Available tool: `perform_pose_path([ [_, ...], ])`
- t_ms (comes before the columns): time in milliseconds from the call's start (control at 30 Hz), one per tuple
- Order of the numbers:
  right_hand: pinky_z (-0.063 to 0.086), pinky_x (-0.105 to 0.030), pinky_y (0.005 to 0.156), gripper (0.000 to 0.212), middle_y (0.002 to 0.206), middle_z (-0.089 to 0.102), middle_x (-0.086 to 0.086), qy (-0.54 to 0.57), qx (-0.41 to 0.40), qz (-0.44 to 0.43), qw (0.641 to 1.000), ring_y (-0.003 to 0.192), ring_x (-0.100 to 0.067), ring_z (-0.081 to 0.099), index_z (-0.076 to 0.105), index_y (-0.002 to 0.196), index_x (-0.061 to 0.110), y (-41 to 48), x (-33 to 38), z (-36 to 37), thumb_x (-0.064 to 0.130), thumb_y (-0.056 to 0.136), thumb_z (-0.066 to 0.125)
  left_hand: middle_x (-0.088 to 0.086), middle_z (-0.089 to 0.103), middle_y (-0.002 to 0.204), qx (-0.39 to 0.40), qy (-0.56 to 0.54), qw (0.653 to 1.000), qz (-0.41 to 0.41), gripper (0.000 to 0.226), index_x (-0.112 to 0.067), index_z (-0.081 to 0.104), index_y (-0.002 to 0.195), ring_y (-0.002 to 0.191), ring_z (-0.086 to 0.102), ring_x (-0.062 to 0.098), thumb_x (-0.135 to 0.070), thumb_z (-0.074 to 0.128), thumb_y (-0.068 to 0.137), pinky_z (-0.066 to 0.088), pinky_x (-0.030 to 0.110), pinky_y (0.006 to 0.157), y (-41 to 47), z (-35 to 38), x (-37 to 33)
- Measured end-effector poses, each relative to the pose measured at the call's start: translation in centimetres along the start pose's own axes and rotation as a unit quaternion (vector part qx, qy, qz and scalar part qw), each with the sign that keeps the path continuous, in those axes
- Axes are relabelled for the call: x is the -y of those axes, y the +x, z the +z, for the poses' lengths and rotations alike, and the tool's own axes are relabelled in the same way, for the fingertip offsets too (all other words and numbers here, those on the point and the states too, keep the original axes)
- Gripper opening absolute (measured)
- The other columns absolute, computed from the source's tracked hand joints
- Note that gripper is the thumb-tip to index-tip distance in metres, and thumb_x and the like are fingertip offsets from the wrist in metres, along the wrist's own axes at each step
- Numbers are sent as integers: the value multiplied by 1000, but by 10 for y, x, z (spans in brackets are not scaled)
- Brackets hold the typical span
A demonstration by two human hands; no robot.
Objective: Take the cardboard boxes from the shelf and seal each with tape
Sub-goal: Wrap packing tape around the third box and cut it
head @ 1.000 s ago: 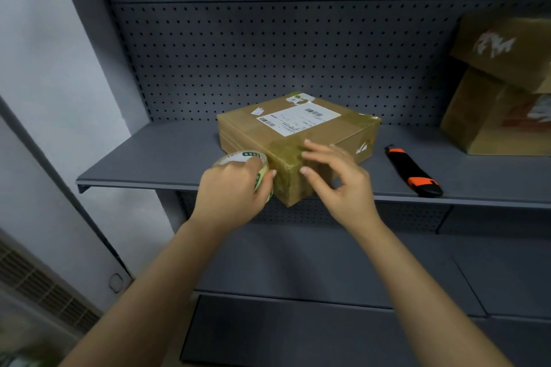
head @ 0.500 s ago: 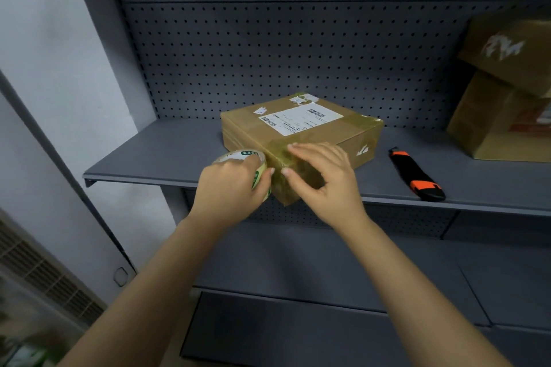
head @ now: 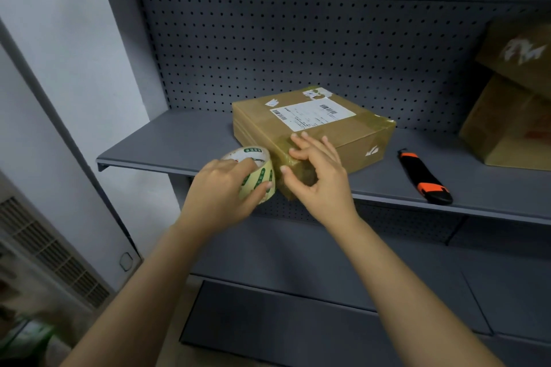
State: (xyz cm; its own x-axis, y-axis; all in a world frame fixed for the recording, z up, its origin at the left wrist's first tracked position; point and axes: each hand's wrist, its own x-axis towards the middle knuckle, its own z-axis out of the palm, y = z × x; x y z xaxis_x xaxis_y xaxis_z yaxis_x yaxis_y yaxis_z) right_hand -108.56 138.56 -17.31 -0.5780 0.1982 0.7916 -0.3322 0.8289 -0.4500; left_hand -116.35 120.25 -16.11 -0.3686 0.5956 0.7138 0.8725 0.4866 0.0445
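Grey metal shelving (head: 167,143) with a perforated back panel (head: 298,53) fills the view, set against a pale wall with one slatted vent grille (head: 53,250) low on the left. Three cardboard boxes are on the upper shelf. One flat brown cardboard box (head: 357,134), bearing a white shipping label (head: 313,114) and glossy strips of tape, sits near the middle with its near corner jutting past the shelf's front edge. The two other brown boxes stand at the far right, one tilted box (head: 521,48) resting on a lower box (head: 507,128). One black and orange utility knife (head: 423,176) lies on the shelf between the flat box and that pair, touching neither. The left hand (head: 220,191) grips the single roll of clear tape with green print (head: 262,176), with fingers curled over its rim and thumb on its outer face, holding it right against the box's near corner. The right hand (head: 322,179) lies over that corner. Its four fingers are spread and laid flat on the taped top edge, and its thumb presses the near side. A second, lower shelf (head: 298,262) runs beneath both forearms.
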Motion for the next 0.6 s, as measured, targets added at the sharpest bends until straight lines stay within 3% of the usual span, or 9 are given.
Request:
perform_pose_path([
  [167,25,-30,118,24,117,69,0,19,21,4,1000,118,-10,59,68,94,8,9,-2,-1,25,81,79,4,63,64,-8,5,1000,1,33,-11,64,84,60,59,27,-43,56,87,30,27,64,10,-6,-1],
  [300,27,-25,116,22,116,67,4,29,32,-6,999,115,-8,61,68,93,6,10,-4,-6,20,80,80,6,67,67,-10,10,1000,0,31,-11,70,93,60,63,29,-39,62,83,38,29,62,14,-5,-2],
  [433,27,-31,118,19,117,68,3,42,48,11,998,117,-9,61,68,92,6,10,-4,-16,18,81,79,4,64,62,-37,3,999,-21,29,-10,70,90,53,60,30,-38,65,82,32,26,56,21,0,6],
  [600,23,-32,120,16,116,70,3,28,17,47,998,117,-7,61,68,98,7,5,1,-17,9,84,74,-1,59,59,-75,-26,997,25,32,-10,60,85,52,56,23,-35,79,80,31,25,60,25,9,7],
])
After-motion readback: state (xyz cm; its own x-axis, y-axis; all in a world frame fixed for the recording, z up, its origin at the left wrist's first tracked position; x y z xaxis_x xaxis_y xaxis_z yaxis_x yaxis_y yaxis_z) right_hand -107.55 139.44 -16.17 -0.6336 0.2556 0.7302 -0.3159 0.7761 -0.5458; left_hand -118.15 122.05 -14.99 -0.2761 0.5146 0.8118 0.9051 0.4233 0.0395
